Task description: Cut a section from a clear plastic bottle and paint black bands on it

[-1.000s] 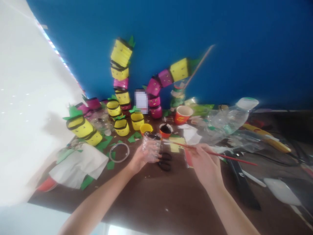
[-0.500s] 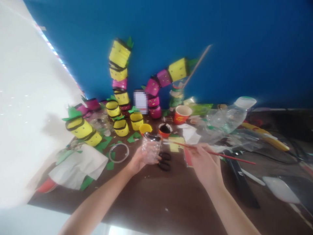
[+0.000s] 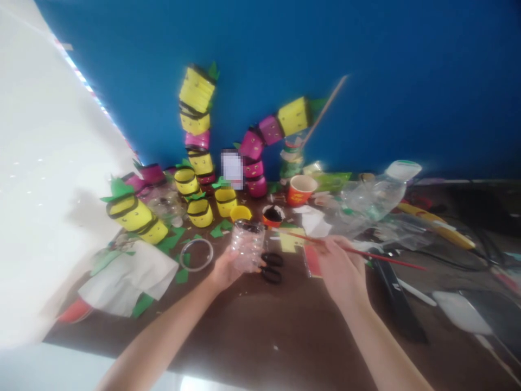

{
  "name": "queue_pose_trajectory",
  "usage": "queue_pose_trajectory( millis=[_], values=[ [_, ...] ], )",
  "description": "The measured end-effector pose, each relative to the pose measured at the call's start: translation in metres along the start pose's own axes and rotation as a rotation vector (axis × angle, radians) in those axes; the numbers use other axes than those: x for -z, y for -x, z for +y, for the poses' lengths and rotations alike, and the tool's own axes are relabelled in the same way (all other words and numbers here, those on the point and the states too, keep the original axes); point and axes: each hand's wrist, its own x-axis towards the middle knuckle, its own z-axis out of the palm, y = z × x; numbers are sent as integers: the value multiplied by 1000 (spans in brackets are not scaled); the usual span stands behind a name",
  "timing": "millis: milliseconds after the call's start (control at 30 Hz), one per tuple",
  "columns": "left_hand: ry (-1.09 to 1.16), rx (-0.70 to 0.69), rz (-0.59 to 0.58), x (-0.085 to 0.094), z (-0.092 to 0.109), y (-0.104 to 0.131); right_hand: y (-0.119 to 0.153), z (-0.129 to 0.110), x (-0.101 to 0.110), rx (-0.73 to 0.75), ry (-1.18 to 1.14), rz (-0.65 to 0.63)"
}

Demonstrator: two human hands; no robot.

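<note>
My left hand (image 3: 226, 267) is wrapped round a clear plastic bottle piece (image 3: 247, 247), cut to a short cup with a dark rim at the top. In my right hand (image 3: 341, 266) is a long red paintbrush (image 3: 378, 257), held between thumb and fingers. Its bristle end points left and lies close to the cup's rim; whether it touches is too blurred to tell. Just behind stand a small cup of black paint (image 3: 272, 215) and a yellow cup (image 3: 241, 213). Black-handled scissors (image 3: 272, 267) lie on the table right beside the bottle piece.
Yellow and magenta painted bottle cups (image 3: 200, 212) crowd the back left. A roll of tape (image 3: 196, 255) and a white cloth (image 3: 130, 277) lie left. On the right are a red paper cup (image 3: 302, 190), a clear bottle (image 3: 382, 190), a yellow tool (image 3: 437, 225) and a black strip-like object (image 3: 396, 296).
The bottle piece has moved slightly left and turned more upright in my left hand. The brush stays near its rim, and the whole view has shifted a little.
</note>
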Motion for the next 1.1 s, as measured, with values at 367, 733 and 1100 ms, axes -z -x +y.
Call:
queue_pose_trajectory(
  millis=[367,733,1100],
  values=[
    [-32,-128,197,0,-1,-5,-32,-19,0,378,873,-169],
    [-50,-149,201,-2,-1,-5,-68,-27,-26,505,1161,-414],
    [-21,-136,176,1,-1,-7,-88,-22,-50,349,1378,-556]
  ],
)
